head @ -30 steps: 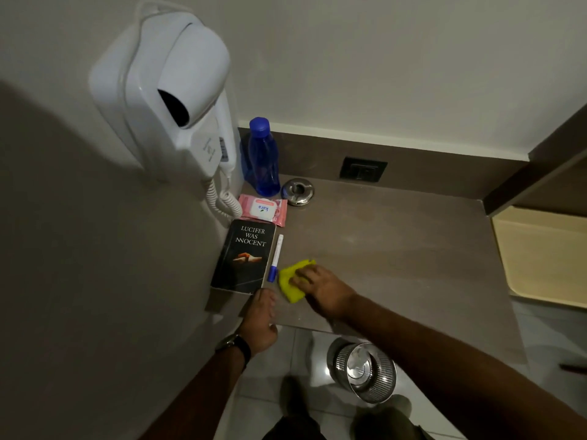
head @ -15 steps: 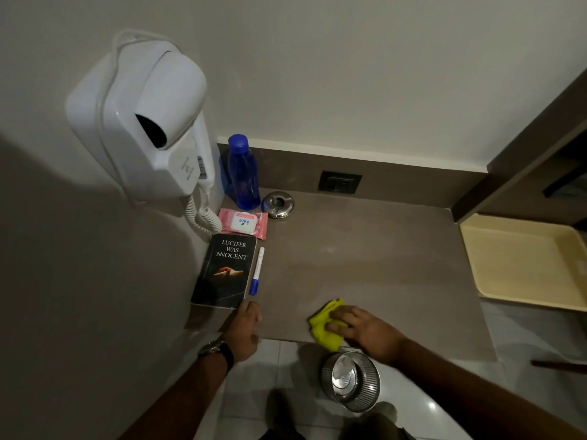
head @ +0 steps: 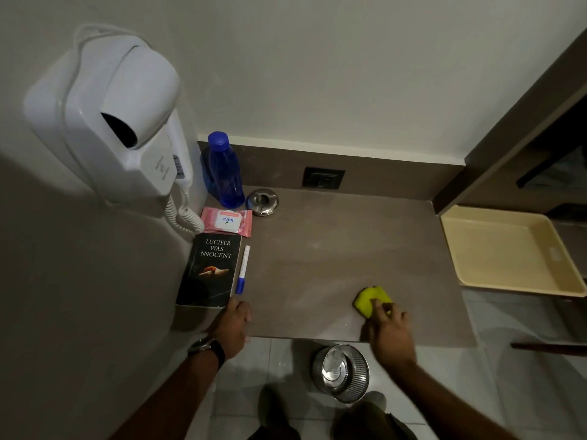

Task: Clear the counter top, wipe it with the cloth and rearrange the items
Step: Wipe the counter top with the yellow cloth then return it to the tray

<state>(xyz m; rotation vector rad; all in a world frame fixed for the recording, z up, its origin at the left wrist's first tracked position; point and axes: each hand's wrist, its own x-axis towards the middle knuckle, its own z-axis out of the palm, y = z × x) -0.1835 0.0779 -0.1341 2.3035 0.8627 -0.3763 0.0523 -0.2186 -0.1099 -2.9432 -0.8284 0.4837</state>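
Right hand (head: 389, 331) pressing its fingers onto a crumpled yellow cloth (head: 370, 298) near the front edge of the brown stone-look counter top (head: 333, 258), left hand (head: 233, 325) resting loosely unclenched at that edge; soft, light and limp, the cloth probably handles best bunched under flat fingers.

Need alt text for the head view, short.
The right hand presses a yellow cloth on a brown counter; the left hand rests at its front edge. A book, pen, wipes pack and blue bottle line the left wall.
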